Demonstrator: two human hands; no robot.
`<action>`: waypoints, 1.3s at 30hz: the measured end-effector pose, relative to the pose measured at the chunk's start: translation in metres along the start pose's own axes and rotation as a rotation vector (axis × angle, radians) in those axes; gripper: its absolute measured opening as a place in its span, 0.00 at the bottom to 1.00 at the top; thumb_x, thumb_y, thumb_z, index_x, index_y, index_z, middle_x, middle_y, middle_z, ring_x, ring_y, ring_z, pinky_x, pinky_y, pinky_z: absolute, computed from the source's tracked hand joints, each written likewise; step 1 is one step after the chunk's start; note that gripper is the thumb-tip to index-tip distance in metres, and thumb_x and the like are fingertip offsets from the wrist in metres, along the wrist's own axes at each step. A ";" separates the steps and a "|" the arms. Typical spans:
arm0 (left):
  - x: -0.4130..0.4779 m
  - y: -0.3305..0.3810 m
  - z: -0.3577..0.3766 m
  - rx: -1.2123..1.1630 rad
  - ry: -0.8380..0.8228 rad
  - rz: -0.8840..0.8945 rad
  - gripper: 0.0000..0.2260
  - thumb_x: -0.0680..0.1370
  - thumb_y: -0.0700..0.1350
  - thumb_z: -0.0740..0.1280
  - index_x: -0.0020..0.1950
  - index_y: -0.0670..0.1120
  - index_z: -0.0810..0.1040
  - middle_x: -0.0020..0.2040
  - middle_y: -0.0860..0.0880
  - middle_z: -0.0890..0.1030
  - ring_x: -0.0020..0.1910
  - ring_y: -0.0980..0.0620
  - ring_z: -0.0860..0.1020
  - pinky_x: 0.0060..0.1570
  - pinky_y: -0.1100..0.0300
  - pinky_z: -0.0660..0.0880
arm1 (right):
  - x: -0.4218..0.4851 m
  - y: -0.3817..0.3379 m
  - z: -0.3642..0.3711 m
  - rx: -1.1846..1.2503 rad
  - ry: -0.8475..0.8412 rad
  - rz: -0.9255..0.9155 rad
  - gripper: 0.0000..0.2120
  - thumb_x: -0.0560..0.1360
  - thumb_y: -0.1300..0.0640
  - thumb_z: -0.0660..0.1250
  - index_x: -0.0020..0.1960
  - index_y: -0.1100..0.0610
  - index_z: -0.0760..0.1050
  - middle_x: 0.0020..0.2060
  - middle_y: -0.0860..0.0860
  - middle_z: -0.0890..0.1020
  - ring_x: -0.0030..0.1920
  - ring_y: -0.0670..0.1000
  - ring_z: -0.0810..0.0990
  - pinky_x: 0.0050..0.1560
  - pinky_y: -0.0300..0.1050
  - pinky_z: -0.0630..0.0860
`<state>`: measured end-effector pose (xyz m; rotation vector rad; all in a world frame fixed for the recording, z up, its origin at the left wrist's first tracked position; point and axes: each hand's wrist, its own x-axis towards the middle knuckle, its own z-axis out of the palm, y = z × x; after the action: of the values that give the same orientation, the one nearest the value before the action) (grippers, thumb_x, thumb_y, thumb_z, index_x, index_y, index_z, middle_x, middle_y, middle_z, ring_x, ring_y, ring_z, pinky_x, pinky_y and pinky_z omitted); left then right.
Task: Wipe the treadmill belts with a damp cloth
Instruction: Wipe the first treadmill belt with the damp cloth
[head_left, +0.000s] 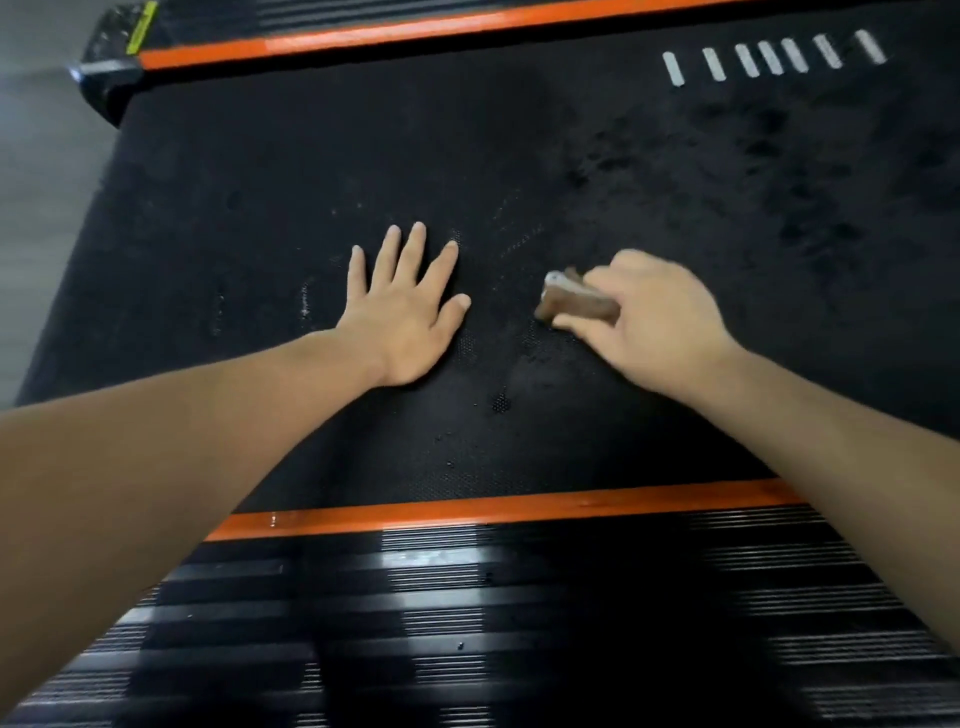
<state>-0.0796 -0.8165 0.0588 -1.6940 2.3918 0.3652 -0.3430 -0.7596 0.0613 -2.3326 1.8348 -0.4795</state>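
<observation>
The black treadmill belt fills the middle of the view, with damp, darker smears on its right part. My left hand lies flat on the belt, palm down, fingers spread, holding nothing. To its right, my right hand presses a small brown folded cloth onto the belt; the cloth sticks out to the left of my fingers and is a little blurred. Most of the cloth is hidden under the hand.
Orange strips run along the belt's near edge and far edge. A ribbed black side rail lies closest to me. White dashes mark the belt at the far right. Grey floor shows on the left.
</observation>
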 end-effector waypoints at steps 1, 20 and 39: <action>0.000 0.001 -0.001 0.011 0.008 0.001 0.30 0.85 0.62 0.44 0.85 0.53 0.44 0.85 0.46 0.39 0.83 0.44 0.36 0.79 0.38 0.35 | 0.017 0.012 -0.003 -0.046 0.032 0.080 0.17 0.76 0.37 0.67 0.41 0.50 0.70 0.40 0.51 0.72 0.40 0.55 0.74 0.41 0.47 0.68; 0.066 0.020 0.007 -0.065 0.255 0.034 0.29 0.84 0.59 0.45 0.84 0.53 0.55 0.85 0.42 0.50 0.83 0.38 0.45 0.79 0.34 0.41 | 0.023 -0.001 0.004 0.083 -0.061 -0.060 0.20 0.76 0.39 0.68 0.39 0.55 0.74 0.36 0.48 0.70 0.33 0.50 0.70 0.36 0.46 0.66; 0.079 0.043 0.007 -0.112 0.284 -0.141 0.26 0.85 0.58 0.47 0.84 0.57 0.54 0.85 0.48 0.48 0.84 0.44 0.41 0.79 0.35 0.38 | 0.098 0.050 0.004 0.030 0.086 0.013 0.16 0.76 0.40 0.68 0.42 0.52 0.72 0.39 0.49 0.69 0.39 0.57 0.74 0.41 0.48 0.67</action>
<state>-0.1461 -0.8712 0.0327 -2.0760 2.4617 0.2556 -0.3671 -0.8670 0.0593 -2.3130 1.8646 -0.6106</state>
